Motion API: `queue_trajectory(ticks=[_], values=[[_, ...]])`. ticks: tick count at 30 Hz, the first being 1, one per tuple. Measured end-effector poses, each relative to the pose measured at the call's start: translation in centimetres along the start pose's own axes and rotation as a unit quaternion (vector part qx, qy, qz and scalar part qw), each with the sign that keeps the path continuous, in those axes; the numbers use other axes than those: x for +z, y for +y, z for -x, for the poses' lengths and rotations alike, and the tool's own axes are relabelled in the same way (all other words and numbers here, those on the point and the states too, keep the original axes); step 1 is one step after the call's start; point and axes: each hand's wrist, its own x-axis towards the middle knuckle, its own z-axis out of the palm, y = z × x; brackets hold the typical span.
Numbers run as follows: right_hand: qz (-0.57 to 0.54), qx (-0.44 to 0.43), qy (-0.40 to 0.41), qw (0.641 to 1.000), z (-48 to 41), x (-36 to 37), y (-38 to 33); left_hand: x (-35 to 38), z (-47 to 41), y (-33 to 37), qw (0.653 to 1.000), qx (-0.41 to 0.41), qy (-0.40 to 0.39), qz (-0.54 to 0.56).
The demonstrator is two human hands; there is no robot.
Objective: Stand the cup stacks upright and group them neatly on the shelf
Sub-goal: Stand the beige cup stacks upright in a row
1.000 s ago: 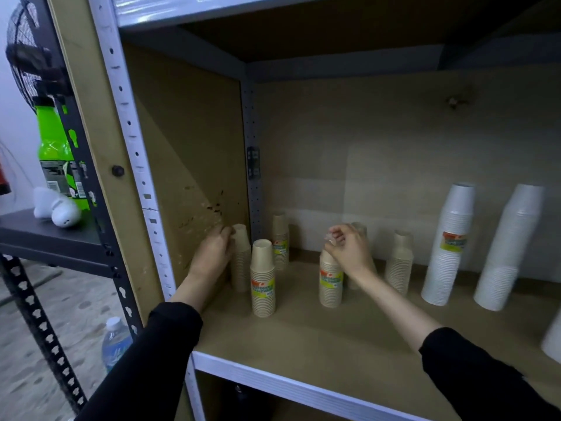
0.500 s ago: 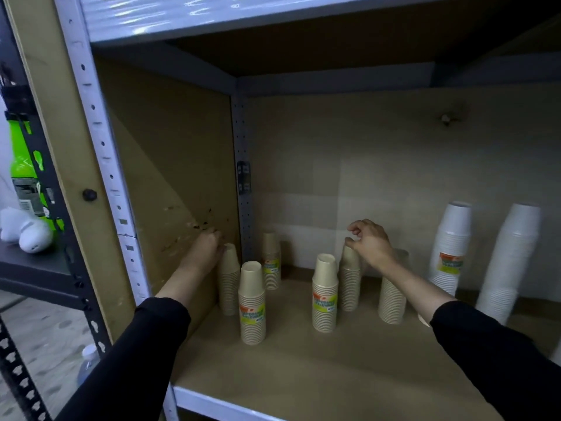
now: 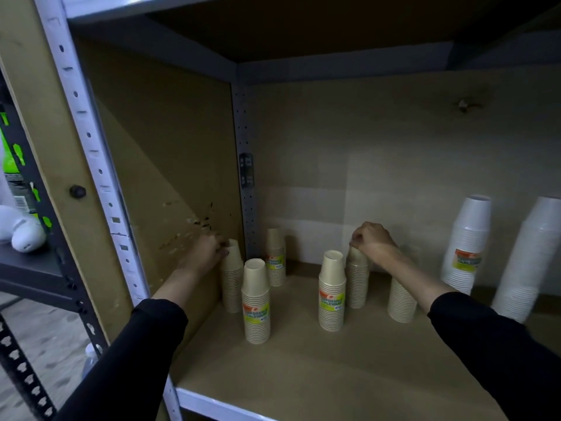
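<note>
Cup labels
The stack [image 3: 332,291] is showing a green label reading roughly "DISPOSABLE TABLEWARE"; other labels are blurring past reading.

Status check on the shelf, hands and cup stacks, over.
Left hand on the corner stack. Right hand atop a middle stack. Six beige stacks upright, loosely spread. Nothing blocking.
</note>
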Motion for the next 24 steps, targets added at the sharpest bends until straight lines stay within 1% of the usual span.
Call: queue_trajectory(ticks=[6, 10, 17, 20, 24], values=[[-0.026, -0.007, -0.007, 1.0, -0.6, -0.4, 0.3, -0.2, -0.3, 0.6, 1.0, 0.01, -0.018, -0.005], [-0.025, -0.023, -0.026, 0.999, -0.7, -1.1, 0.5, -0.2, -0.7, 1.2, 1.0, 0.018, -0.024, -0.009], [-0.016, -0.031, -0.042, 0.998, -0.9, -1.8, 0.7, 0.1, -1.2, 1.9, 1.0, -0.017, -0.017, -0.006], [-0.014, -0.027, -0.059, 0.998, -1.0, -2.2, 0.5, -0.2, -1.3, 1.6, 0.999, -0.012, -0.03, 0.004], [0.013, -0.009, -0.046, 0.999, -0.8, -1.9, 0.0, -0.9, -1.4, 1.1, 0.999, 0.001, -0.05, 0.01]])
